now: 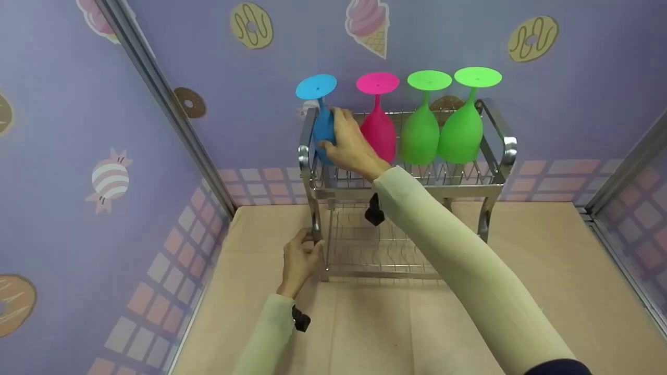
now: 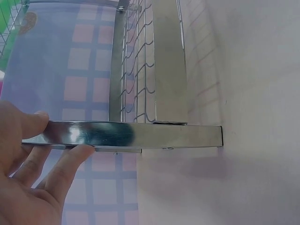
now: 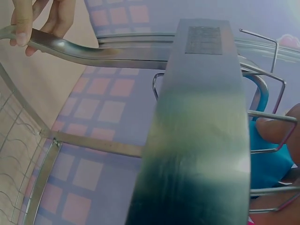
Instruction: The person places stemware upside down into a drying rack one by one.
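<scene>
My right hand [image 1: 351, 146] grips the bowl of an upside-down blue wine glass [image 1: 323, 130] at the left end of a metal dish rack's [image 1: 396, 193] top tier. In the right wrist view, a front bar of the rack hides much of that blue glass [image 3: 267, 161]. Lower down, my left hand [image 1: 300, 263] holds the rack's front left leg. The left wrist view has the thumb on one side of this flat leg [image 2: 108, 133] and fingers on the other. A pink wine glass [image 1: 379, 133] stands inverted just right of my right hand.
Two green wine glasses, one nearer the middle [image 1: 420, 136] and one at the right [image 1: 462, 134], also stand inverted on the top tier. The rack's wire lower tier [image 1: 385, 252] sits near the beige tabletop [image 1: 375, 323]. A patterned wall [image 1: 312, 31] rises behind.
</scene>
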`<state>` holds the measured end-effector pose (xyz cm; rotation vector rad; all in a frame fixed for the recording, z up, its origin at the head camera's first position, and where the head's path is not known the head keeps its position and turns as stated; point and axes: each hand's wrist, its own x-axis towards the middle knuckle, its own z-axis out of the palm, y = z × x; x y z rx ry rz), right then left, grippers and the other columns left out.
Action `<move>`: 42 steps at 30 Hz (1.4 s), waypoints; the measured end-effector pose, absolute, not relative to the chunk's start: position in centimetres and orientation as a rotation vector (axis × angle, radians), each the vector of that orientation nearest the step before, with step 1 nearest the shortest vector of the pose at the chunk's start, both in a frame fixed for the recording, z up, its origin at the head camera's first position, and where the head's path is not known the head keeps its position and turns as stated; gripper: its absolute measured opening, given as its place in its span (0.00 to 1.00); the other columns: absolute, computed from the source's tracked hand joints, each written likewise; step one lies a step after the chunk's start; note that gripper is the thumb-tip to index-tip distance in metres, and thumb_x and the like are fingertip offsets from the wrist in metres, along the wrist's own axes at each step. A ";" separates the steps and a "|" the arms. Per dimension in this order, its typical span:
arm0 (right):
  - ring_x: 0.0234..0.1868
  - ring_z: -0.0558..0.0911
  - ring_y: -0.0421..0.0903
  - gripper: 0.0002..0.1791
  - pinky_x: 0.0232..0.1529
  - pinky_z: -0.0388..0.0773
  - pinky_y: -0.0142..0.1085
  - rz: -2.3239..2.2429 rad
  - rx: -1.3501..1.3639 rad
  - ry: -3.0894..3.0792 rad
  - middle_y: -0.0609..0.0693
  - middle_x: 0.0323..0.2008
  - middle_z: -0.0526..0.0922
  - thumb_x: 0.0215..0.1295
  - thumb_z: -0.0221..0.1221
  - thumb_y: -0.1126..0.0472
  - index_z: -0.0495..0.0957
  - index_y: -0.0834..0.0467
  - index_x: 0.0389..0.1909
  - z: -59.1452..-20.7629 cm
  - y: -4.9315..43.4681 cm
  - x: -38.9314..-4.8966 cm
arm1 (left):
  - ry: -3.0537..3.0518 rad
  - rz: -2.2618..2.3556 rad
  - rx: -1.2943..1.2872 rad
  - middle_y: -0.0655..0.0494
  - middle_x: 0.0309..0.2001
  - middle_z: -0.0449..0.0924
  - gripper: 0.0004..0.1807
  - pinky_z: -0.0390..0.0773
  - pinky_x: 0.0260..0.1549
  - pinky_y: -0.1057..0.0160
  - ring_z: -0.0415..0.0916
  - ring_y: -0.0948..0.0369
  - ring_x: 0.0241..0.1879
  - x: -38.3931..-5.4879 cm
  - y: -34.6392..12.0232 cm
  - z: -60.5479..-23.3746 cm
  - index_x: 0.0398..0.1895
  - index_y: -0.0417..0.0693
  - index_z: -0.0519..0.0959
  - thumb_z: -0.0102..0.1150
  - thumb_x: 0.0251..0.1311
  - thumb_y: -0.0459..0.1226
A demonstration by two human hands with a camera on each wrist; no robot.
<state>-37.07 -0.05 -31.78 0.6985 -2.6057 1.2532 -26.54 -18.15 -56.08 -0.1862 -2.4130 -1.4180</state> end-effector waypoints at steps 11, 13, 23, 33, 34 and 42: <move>0.77 0.70 0.58 0.41 0.78 0.71 0.51 1.233 0.637 -2.609 0.64 0.72 0.67 0.75 0.63 0.65 0.53 0.66 0.81 -31.8 0.6 -37.1 | -2.427 -1.405 -0.194 0.41 0.49 0.89 0.16 0.93 0.40 0.52 0.92 0.46 0.42 -26.5 -18.2 -55.9 0.58 0.40 0.82 0.69 0.69 0.29; 0.77 0.69 0.58 0.41 0.78 0.71 0.52 1.242 0.625 -2.610 0.64 0.73 0.67 0.74 0.63 0.65 0.54 0.66 0.81 -31.7 0.7 -37.1 | -2.428 -1.415 -0.190 0.41 0.49 0.89 0.16 0.93 0.41 0.51 0.92 0.45 0.42 -26.5 -18.2 -55.9 0.58 0.40 0.82 0.69 0.69 0.29; 0.78 0.67 0.55 0.43 0.79 0.69 0.53 1.214 0.642 -2.582 0.61 0.75 0.66 0.74 0.65 0.60 0.53 0.65 0.82 -31.2 2.0 -35.6 | -2.440 -1.400 -0.182 0.41 0.51 0.89 0.16 0.93 0.43 0.50 0.91 0.45 0.44 -26.8 -17.9 -56.0 0.58 0.41 0.82 0.69 0.69 0.29; 0.78 0.66 0.57 0.44 0.82 0.65 0.48 1.092 0.781 -2.492 0.64 0.76 0.65 0.74 0.66 0.59 0.54 0.68 0.81 -31.6 5.1 -32.6 | -2.441 -1.415 -0.201 0.39 0.51 0.88 0.16 0.93 0.40 0.52 0.92 0.45 0.41 -27.1 -17.6 -56.0 0.57 0.39 0.81 0.69 0.68 0.28; 0.78 0.66 0.57 0.43 0.83 0.64 0.48 1.089 0.796 -2.476 0.64 0.76 0.65 0.74 0.66 0.59 0.55 0.68 0.81 -31.7 5.5 -32.2 | -2.440 -1.419 -0.205 0.39 0.51 0.88 0.17 0.93 0.39 0.53 0.92 0.45 0.41 -27.1 -17.5 -55.9 0.57 0.39 0.81 0.69 0.68 0.27; 0.77 0.68 0.58 0.40 0.82 0.64 0.51 1.056 0.883 -2.338 0.62 0.75 0.69 0.74 0.66 0.59 0.60 0.68 0.79 -32.1 10.4 -28.8 | -2.465 -1.432 -0.273 0.37 0.54 0.87 0.21 0.93 0.42 0.55 0.91 0.44 0.43 -26.9 -18.4 -54.5 0.61 0.37 0.79 0.69 0.67 0.27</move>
